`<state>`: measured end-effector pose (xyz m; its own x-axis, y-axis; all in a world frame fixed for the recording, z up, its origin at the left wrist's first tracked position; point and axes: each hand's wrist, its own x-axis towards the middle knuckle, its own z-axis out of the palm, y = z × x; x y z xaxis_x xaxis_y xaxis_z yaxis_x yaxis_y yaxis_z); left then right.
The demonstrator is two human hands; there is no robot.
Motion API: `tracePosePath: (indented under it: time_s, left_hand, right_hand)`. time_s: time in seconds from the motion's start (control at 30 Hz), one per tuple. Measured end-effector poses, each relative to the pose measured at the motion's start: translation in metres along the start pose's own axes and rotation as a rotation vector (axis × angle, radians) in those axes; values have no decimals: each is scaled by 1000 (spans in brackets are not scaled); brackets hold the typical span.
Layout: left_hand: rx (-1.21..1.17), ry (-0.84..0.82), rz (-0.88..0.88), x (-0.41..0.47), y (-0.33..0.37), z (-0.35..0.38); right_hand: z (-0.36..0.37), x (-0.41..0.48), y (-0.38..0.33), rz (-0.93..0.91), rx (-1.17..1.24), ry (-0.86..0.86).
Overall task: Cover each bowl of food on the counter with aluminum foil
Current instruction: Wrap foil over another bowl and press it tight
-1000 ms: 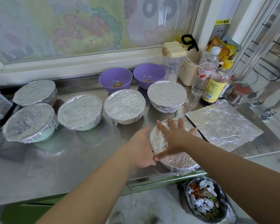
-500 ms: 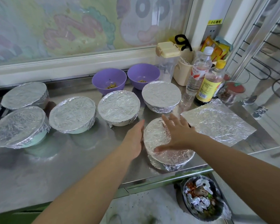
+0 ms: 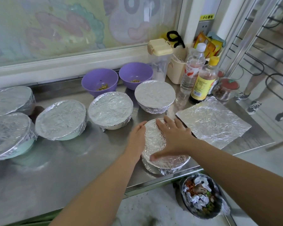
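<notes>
Pressing foil [image 3: 153, 144] onto the near bowl [image 3: 168, 165] at the counter [image 3: 72, 168] edge: your right hand [image 3: 173, 137] lies flat on top, and your left hand [image 3: 136, 139] is open against its left rim. Foil is likely thin and tearable, so crimp it gently under the rim.

The head camera looks forward and down, close over the counter [image 3: 59, 173].

crinkled shiny foil [image 3: 212, 121], brushed-steel counter [image 3: 72, 168] — matt plastic bowls [image 3: 99, 81]

Six foil-covered bowls [image 3: 110, 110] on counter [image 3: 72, 168] – two open bowls [image 3: 99, 81] behind, foil sheet [image 3: 213, 121] right (bottles [image 3: 203, 80] behind it).
</notes>
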<state>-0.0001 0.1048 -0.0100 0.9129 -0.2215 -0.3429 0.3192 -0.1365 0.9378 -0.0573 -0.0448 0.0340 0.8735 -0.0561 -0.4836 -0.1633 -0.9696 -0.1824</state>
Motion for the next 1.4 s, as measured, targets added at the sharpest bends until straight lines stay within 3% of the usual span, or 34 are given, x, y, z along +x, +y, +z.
tracePosePath:
  time_s: [0.1,0.43,0.57,0.63,0.73,0.93,1.07,1.27,1.4]
  left_hand:
    - [35,-144,9,10,6,-5]
    - [-13,-164,-52,13,5,-9]
    - [-161,-169,-185,7,6,-20]
    - [-287,-39,-277,-5,3,-30]
    - [-208,79,-397,-25,-11,-46]
    - [-337,-166,-630,-60,-24,-46]
    - [-465,-246,-662,-70,-32,-42]
    - [-657,-216,-661,-79,-41,-38]
    - [-583,-131,-637,-77,-39,-33]
  right_hand:
    - [-1,-2,0,11,15,-60]
    - [3,-1,-11,33,-64,-113]
    - [3,-1,-14,48,-67,-98]
    - [0,1,-17,24,-83,-82]
    - [-7,3,-26,-19,-93,-103]
    - [-8,7,-30,-13,-125,-159]
    - [-8,7,-31,-7,-130,-154]
    - [-7,8,-30,-13,-120,-156]
    - [-8,8,-30,-15,-127,-161]
